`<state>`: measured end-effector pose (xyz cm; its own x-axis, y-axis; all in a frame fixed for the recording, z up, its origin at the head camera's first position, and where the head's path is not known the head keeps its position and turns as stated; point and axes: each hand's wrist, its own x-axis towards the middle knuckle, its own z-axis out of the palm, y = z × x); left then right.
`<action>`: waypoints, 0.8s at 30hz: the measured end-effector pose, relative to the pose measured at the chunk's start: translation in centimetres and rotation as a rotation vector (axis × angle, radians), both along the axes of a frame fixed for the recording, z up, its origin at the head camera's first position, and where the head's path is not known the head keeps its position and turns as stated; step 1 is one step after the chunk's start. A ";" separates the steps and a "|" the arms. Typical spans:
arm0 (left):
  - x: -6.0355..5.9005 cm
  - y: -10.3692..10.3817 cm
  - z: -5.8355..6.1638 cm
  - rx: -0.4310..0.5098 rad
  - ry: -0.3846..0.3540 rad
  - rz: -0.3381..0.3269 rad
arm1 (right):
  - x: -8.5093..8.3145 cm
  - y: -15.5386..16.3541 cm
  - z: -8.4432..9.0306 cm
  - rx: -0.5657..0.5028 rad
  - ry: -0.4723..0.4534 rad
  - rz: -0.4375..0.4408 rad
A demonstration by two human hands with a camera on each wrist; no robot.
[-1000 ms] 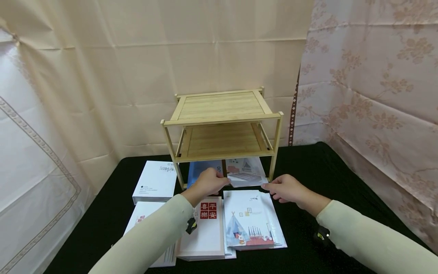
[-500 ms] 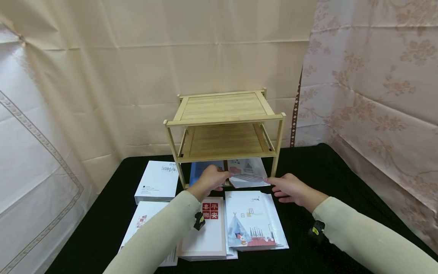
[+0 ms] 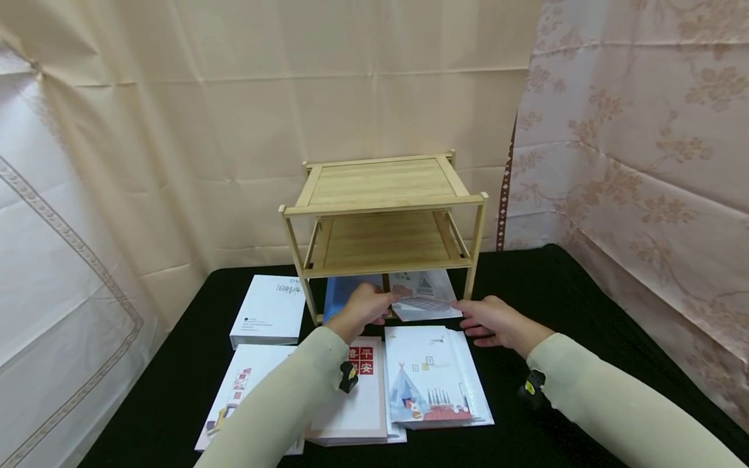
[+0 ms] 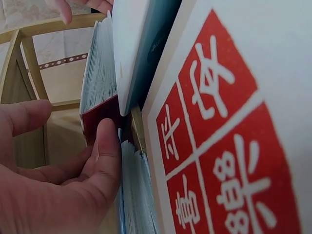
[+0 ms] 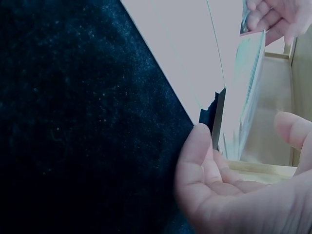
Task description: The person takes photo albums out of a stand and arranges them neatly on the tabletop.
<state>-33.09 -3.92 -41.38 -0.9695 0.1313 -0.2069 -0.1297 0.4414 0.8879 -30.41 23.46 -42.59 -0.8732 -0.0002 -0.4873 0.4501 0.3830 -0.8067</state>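
Observation:
A photo album with a pale printed cover lies under the shelf rack's lower board, its front edge facing me. My left hand is at its left front corner; in the left wrist view fingertips touch its dark red spine. At the right front corner is my right hand, fingers extended and partly bent. Neither hand appears to grip the album. A blue album lies left of it, partly behind my left hand. In front lie a white book with a tent picture and one with red characters.
The wooden two-tier rack stands on a black cloth. A white book lies left of the rack, and another nearer me, partly under my left sleeve. Curtains hang behind.
My view shifted slightly at first. The right hand's fingers have spread a little at the album's corner; both hands stay beside it. The album has hardly moved.

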 end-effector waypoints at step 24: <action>-0.5 0.7 0.0 0.008 -0.015 -0.020 | -0.4 -0.3 -0.9 -0.004 0.033 -0.018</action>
<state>-33.55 -3.25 -41.33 -0.9633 0.1528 -0.2205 -0.1344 0.4365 0.8896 -30.78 23.15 -43.47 -0.8887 0.0144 -0.4582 0.4301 0.3720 -0.8226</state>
